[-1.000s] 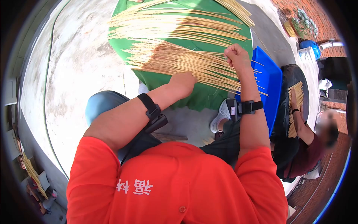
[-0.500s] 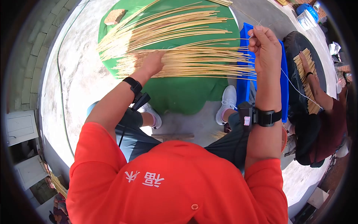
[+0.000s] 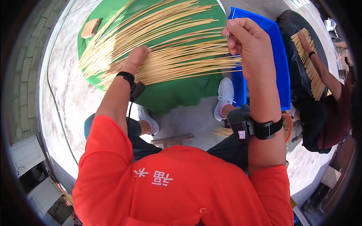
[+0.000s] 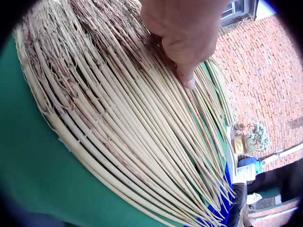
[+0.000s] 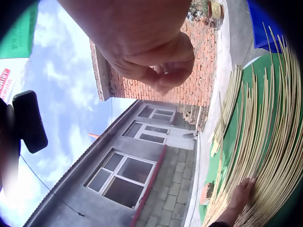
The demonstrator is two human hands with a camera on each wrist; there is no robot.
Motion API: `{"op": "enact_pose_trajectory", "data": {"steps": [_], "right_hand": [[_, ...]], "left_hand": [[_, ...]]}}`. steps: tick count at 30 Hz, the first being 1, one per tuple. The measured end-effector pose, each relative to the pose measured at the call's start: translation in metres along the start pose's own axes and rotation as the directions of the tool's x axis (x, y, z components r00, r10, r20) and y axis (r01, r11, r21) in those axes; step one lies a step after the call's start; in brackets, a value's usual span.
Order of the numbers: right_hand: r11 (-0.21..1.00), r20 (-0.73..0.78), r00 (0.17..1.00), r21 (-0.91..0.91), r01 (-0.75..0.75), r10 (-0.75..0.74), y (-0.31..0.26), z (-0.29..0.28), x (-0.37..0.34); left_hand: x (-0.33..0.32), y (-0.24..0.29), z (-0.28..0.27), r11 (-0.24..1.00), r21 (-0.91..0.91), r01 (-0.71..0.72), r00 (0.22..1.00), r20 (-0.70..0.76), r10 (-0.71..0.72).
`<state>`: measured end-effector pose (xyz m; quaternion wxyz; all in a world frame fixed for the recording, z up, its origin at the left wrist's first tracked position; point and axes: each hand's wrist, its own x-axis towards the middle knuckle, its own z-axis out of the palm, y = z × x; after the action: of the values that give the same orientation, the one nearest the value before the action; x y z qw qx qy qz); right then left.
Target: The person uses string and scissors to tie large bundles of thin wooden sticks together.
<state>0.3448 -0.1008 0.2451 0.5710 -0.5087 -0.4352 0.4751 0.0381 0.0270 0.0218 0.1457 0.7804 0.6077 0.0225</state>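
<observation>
A bundle of dry straw-coloured stalks [image 3: 177, 64] lies fanned over a green cloth [image 3: 169, 96], bushy heads at the left, thin ends at the right. My left hand [image 3: 137, 56] rests on it near the heads. In the left wrist view a fingertip [image 4: 190, 84] presses on the stalks; the other fingers are mostly hidden. Raised over the thin ends, my right hand [image 3: 250, 41] pinches a white thread [image 3: 227, 34] between thumb and fingers. More stalks [image 3: 162, 19] lie behind, on the far part of the cloth.
A brick [image 3: 90, 28] sits at the cloth's far left. Beside the thin ends stands a blue tray [image 3: 279, 64]. To the right another person's arm [image 3: 326, 73] reaches over stalks [image 3: 307, 45] on a black surface. A wooden stool [image 3: 173, 141] is between my feet.
My left hand has slid left along the stalks towards their heads. The right hand rose and swung right with the thread, then came slightly back. The head view has shifted.
</observation>
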Motion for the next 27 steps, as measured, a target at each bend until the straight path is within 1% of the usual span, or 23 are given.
{"op": "enact_pose_trajectory", "data": {"steps": [1, 3, 5, 6, 7, 8, 9, 10, 11, 12, 13, 15, 16, 17, 19, 20, 21, 24, 25, 26, 27], "right_hand": [[1.0, 0.006, 1.0, 0.004, -0.004, 0.004, 0.001, 0.001, 0.001], [1.0, 0.014, 1.0, -0.006, 0.003, -0.003, 0.003, 0.001, 0.002], [1.0, 0.016, 1.0, -0.006, -0.025, 0.025, 0.004, -0.001, 0.005], [0.999, -0.005, 1.0, 0.024, -0.023, 0.023, 0.003, -0.002, 0.006], [0.998, -0.028, 0.999, 0.054, -0.019, 0.02, 0.003, -0.003, 0.006], [0.999, -0.026, 0.999, 0.051, -0.017, 0.019, 0.002, -0.005, 0.006], [0.997, -0.066, 0.998, 0.076, 0.017, -0.012, 0.001, -0.008, 0.007], [0.994, -0.106, 0.993, 0.1, 0.053, -0.042, 0.0, -0.01, 0.007], [0.994, -0.104, 0.993, 0.096, 0.056, -0.046, -0.001, -0.012, 0.008], [0.99, -0.178, 0.981, 0.106, 0.095, -0.075, -0.002, -0.014, 0.009], [0.984, -0.251, 0.962, 0.113, 0.135, -0.103, -0.002, -0.018, 0.011], [0.98, -0.267, 0.955, 0.11, 0.163, -0.129, -0.004, -0.026, 0.015], [0.975, -0.289, 0.948, 0.128, 0.179, -0.136, -0.005, -0.028, 0.016], [0.97, -0.312, 0.94, 0.147, 0.194, -0.14, -0.005, -0.03, 0.017], [0.971, -0.312, 0.939, 0.142, 0.194, -0.142, -0.004, -0.032, 0.018], [0.97, -0.309, 0.939, 0.141, 0.199, -0.148, -0.004, -0.032, 0.018], [0.97, -0.307, 0.94, 0.142, 0.196, -0.146, -0.004, -0.031, 0.018], [0.978, -0.327, 0.937, 0.117, 0.171, -0.124, -0.005, -0.031, 0.016], [0.976, -0.297, 0.945, 0.124, 0.18, -0.137, -0.005, -0.031, 0.014], [0.973, -0.266, 0.953, 0.133, 0.188, -0.148, -0.005, -0.031, 0.013], [0.974, -0.267, 0.953, 0.132, 0.185, -0.144, -0.004, -0.03, 0.012]], "left_hand": [[-0.001, 0.0, -0.005, 0.994, -0.065, 0.087, 0.996, -0.007, -0.088], [-0.003, 0.001, -0.006, 0.991, -0.069, 0.116, 0.993, -0.024, -0.117], [-0.004, 0.0, 0.0, 0.987, -0.079, 0.141, 0.988, -0.044, -0.145], [-0.004, 0.001, 0.007, 0.998, 0.038, 0.052, 0.98, -0.196, -0.043], [-0.003, 0.001, 0.012, 0.986, 0.168, -0.022, 0.94, -0.332, 0.077], [-0.004, 0.002, 0.018, 0.99, 0.125, -0.065, 0.892, -0.437, 0.114], [-0.003, 0.006, 0.022, 0.991, 0.121, -0.065, 0.89, -0.441, 0.112], [-0.003, 0.01, 0.026, 0.986, 0.12, -0.111, 0.86, -0.486, 0.156], [-0.002, 0.014, 0.029, 0.98, 0.122, -0.159, 0.825, -0.529, 0.2], [-0.004, 0.019, 0.031, 0.98, 0.113, -0.165, 0.884, -0.422, 0.198], [-0.007, 0.024, 0.033, 0.98, 0.108, -0.168, 0.882, -0.428, 0.198], [-0.013, 0.035, 0.04, 0.956, 0.199, -0.214, 0.876, -0.394, 0.278], [-0.013, 0.034, 0.042, 0.954, 0.25, -0.162, 0.936, -0.268, 0.229], [-0.011, 0.035, 0.044, 0.955, 0.246, -0.165, 0.936, -0.267, 0.23], [-0.012, 0.038, 0.043, 0.924, 0.369, -0.1, 0.937, -0.279, 0.212], [-0.011, 0.041, 0.042, 0.928, 0.364, -0.08, 0.953, -0.244, 0.178], [-0.012, 0.044, 0.044, 0.928, 0.364, -0.078, 0.954, -0.243, 0.175], [-0.013, 0.054, 0.051, 0.917, 0.374, -0.141, 0.951, -0.205, 0.23], [-0.01, 0.053, 0.055, 0.917, 0.372, -0.147, 0.951, -0.201, 0.234], [-0.006, 0.052, 0.056, 0.928, 0.34, -0.152, 0.946, -0.222, 0.237], [-0.004, 0.051, 0.056, 0.938, 0.309, -0.156, 0.94, -0.244, 0.237]]}}
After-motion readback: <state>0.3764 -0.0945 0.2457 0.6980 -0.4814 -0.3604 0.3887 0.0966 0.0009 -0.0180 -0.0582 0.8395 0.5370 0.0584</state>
